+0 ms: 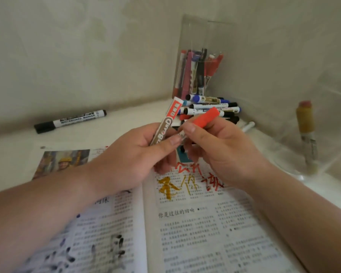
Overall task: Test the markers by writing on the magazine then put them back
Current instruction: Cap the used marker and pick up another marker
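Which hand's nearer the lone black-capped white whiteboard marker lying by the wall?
Left. The left hand, gripping a red-labelled marker, sits to the right of the black-capped white whiteboard marker; the right hand, holding a red cap, is farther right.

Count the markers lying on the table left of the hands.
1. A black whiteboard marker lies alone on the table beyond the magazine, well left of the marker pile. The left forearm could hide others.
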`<state>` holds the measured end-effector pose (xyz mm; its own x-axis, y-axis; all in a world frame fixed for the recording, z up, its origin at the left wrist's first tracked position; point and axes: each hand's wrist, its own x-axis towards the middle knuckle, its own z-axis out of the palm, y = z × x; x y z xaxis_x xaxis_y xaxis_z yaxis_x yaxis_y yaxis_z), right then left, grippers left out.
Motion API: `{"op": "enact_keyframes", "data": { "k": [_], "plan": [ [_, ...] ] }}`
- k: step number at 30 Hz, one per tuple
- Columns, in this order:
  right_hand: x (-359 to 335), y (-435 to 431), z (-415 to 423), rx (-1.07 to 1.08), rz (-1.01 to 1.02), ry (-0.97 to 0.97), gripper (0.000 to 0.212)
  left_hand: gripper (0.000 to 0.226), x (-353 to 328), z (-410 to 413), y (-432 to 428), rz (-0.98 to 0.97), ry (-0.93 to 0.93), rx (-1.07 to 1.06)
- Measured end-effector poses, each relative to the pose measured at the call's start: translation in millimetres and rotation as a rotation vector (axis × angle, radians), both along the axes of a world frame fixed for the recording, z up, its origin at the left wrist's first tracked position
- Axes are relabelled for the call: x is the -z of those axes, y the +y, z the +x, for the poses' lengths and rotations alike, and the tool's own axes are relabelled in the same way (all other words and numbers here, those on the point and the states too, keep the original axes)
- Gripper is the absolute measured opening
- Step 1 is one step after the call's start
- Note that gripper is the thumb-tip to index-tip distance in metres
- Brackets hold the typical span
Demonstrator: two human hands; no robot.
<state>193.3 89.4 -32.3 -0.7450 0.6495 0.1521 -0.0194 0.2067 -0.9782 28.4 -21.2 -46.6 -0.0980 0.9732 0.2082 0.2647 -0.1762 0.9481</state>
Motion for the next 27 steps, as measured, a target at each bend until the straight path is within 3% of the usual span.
{"op": "enact_keyframes", "data": {
  "k": [2,4,9,14,17,19,21,23,27],
  "plan": [
    [-1.1,7.6,-0.5,0.048,-0.116,0.088,0.039,0.023,0.7,-0.5,-0.2,0.008,-0.115,0.009],
    [-9.5,9.5,1.8,0.020,-0.304,0.196,0.038,0.018,2.0,-2.2,1.2,0.016,-0.202,-0.023],
    [-17.0,6.6,17.6,-0.190,-0.180,-0.196,0.038,0.022,-0.7,-3.7,-0.4,0.016,-0.250,-0.056],
    [-20.6,10.8,20.4,-0.348,-0.186,-0.382,0.030,0.041,-6.1,0.7,-3.6,-0.034,-0.204,-0.013],
    [-20.0,13.5,22.9,-0.389,-0.344,-0.285,0.036,0.016,-7.5,0.4,-4.2,-0.070,-0.102,-0.047],
    [-22.2,19.6,28.1,-0.480,-0.508,-0.131,0.058,0.014,-5.9,-3.1,-3.8,-0.059,-0.132,-0.090],
    [-23.5,25.4,31.6,-0.571,-0.573,0.052,0.065,0.015,-4.7,-6.4,-3.3,-0.055,-0.182,-0.102],
    [-19.4,24.3,26.7,-0.500,-0.497,0.159,0.054,0.013,-4.0,-6.7,-2.6,-0.076,-0.187,-0.058],
    [-5.8,6.6,8.6,-0.166,-0.218,0.125,0.020,0.012,-1.5,-3.8,-0.1,-0.081,-0.150,0.098]
  ]
}}
